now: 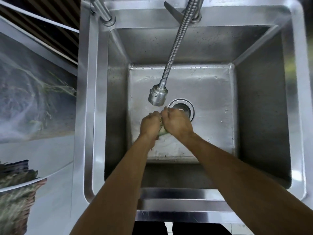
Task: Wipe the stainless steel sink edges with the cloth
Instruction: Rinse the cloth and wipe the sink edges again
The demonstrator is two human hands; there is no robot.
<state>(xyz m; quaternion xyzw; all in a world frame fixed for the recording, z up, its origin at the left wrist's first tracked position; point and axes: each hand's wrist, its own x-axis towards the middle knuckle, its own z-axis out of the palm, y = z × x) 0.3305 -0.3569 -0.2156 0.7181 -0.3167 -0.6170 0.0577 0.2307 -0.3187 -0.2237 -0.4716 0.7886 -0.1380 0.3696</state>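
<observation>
A deep stainless steel sink (94, 116) fills the view. Over the basin, just below the spray head, my left hand (149, 124) and my right hand (177, 123) are pressed together, fingers curled round a small greenish cloth (163, 131). Only a wad of the cloth shows between the palms; the rest is hidden by my hands. Both forearms reach in over the sink's front edge (177, 195).
A flexible metal hose with a spray head (157, 97) hangs over the basin above my hands. The round drain (183, 106) lies just beyond my right hand. Tap bases (108, 19) stand on the back rim. A patterned wall panel (33, 99) runs along the left.
</observation>
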